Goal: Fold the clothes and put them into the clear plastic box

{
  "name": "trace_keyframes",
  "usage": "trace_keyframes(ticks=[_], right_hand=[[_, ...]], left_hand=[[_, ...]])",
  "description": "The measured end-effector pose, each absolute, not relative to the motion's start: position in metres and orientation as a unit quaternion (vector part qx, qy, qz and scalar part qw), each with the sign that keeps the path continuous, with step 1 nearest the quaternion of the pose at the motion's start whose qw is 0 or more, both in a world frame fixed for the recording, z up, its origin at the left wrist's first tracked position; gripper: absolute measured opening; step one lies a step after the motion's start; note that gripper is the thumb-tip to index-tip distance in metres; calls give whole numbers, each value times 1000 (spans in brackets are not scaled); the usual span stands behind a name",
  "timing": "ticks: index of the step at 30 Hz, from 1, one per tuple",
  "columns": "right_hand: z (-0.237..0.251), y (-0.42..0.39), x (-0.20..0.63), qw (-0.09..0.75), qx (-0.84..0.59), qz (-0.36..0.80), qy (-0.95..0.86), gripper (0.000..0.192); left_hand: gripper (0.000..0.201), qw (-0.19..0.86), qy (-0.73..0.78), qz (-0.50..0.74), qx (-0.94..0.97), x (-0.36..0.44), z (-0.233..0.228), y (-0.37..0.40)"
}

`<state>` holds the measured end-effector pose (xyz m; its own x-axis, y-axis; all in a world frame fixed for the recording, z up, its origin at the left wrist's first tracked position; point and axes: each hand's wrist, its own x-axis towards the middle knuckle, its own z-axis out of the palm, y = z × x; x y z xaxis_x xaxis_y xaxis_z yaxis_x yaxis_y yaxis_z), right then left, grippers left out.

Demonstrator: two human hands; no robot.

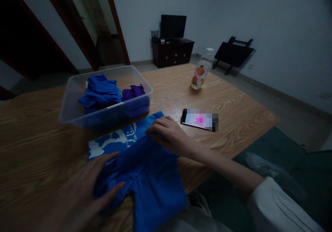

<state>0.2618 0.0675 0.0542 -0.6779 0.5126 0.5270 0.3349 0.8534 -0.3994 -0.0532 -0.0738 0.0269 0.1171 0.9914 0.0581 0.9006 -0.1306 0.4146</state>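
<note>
A blue garment (pixel 158 180) with white printed shapes and lettering lies partly folded on the wooden table, its lower part hanging over the near edge. Its exact kind is hard to tell. My right hand (pixel 169 133) grips the upper fold of the fabric with curled fingers, beside the white lettering. At the garment's left side, my left hand (pixel 80 187) rests with thumb and fingers spread apart, the bunched cloth between them. That hand is slightly blurred. Just beyond the garment stands a clear plastic bin (pixel 106 116) holding crumpled blue clothing (pixel 101 90) and purple cloth (pixel 133 92).
A phone (pixel 198 119) with a lit, pixelated screen lies right of the garment on the wooden table (pixel 233 110). Farther back stands a drink bottle (pixel 202 69) with a white cap. A TV (pixel 173 26) on a dark cabinet (pixel 172 52) and a folded black table (pixel 233 53) are along the walls.
</note>
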Motion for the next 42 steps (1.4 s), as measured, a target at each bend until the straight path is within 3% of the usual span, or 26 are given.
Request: trace_keyframes(ticks=[7,10,16,20,26,33,40,42], right_hand=[[68,62,243,359,-250,73,-896,19],[64,41,256,358,-240,82,-898,25],[31,31,271,207,-209,152,-943,22],[8,47,257,192,-229,123,-946,20],[4,60,234,189,-269,109,-938,43],[10,71,214,117,-267,123,-949,32],[2,80,201,173,-224,166,-945,11],[2,82,201,195,-193,207,-939,18]], left_hand=[[38,136,641,104,748,5,56,-1],[39,159,654,118,730,-2,60,17],[47,196,709,223,640,-28,60,28],[47,222,707,287,608,-39,53,29],[41,236,675,369,594,-47,60,23],[40,255,688,348,584,-60,55,23],[45,297,714,407,487,-77,52,17],[49,341,704,415,465,-81,50,18]])
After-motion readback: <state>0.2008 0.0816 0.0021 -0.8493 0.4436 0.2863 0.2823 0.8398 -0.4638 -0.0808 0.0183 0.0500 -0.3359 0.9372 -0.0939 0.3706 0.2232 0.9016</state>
